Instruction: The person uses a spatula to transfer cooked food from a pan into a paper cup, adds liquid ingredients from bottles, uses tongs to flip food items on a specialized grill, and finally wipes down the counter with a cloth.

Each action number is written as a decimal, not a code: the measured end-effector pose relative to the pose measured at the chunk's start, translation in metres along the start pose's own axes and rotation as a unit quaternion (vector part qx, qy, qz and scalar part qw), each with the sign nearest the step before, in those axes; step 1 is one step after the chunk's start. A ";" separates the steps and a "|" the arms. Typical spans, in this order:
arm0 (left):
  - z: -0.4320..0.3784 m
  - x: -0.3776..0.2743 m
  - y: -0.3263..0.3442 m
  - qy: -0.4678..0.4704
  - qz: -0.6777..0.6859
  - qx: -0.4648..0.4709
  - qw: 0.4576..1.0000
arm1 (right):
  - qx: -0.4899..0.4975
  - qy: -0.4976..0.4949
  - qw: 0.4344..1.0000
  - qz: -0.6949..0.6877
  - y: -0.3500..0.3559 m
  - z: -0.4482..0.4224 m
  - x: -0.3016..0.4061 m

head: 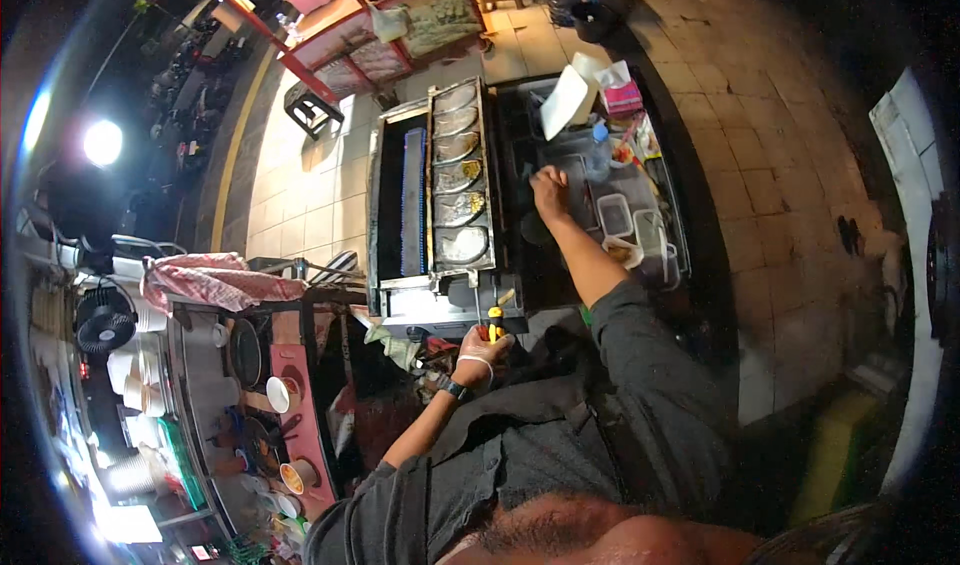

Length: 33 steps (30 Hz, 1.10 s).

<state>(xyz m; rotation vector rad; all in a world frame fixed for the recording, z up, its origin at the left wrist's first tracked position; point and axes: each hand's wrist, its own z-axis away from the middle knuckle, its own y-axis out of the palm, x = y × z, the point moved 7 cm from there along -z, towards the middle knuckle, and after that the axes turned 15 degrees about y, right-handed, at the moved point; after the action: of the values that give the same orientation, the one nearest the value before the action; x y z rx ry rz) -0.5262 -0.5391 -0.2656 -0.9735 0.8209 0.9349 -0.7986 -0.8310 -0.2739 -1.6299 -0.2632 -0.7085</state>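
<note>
Before me a long metal griddle mould (459, 179) with several round hollows lies over a gas grill frame; yellowish bits sit in some of the hollows. A blue-edged burner strip (414, 201) runs along its left side. My left hand (480, 353), with a white band and a watch at the wrist, is closed around a yellow-and-black handle (496, 325) below the near end of the mould. My right hand (551, 188) is over the dark work surface right of the mould, near clear plastic containers (615, 215); its fingers are curled, and whether they hold something cannot be told.
A clear bottle with a blue cap (599, 152), a pink tissue pack (622, 98) and a white box (566, 104) stand at the right. Left are a red-checked cloth (217, 280), a small black fan (106, 320) and a pink board (300, 415) with paper cups. A black stool (311, 111) stands beyond.
</note>
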 end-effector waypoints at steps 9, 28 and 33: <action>0.004 -0.007 0.000 0.068 -0.135 -0.003 0.989 | -0.156 -0.021 0.899 -0.410 -0.170 0.088 0.032; 0.003 -0.081 -0.004 0.091 -0.312 0.013 0.946 | -0.092 -0.060 0.901 -0.420 -0.183 0.182 -0.023; 0.005 -0.075 -0.005 0.125 -0.306 0.006 0.944 | -0.070 -0.050 0.887 -0.454 -0.184 0.182 -0.007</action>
<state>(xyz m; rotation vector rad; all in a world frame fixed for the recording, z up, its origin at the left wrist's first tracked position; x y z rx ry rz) -0.5487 -0.5554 -0.1960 -1.2551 0.6660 0.2731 -0.8515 -0.6189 -0.1344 -1.6439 -1.1183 -1.3655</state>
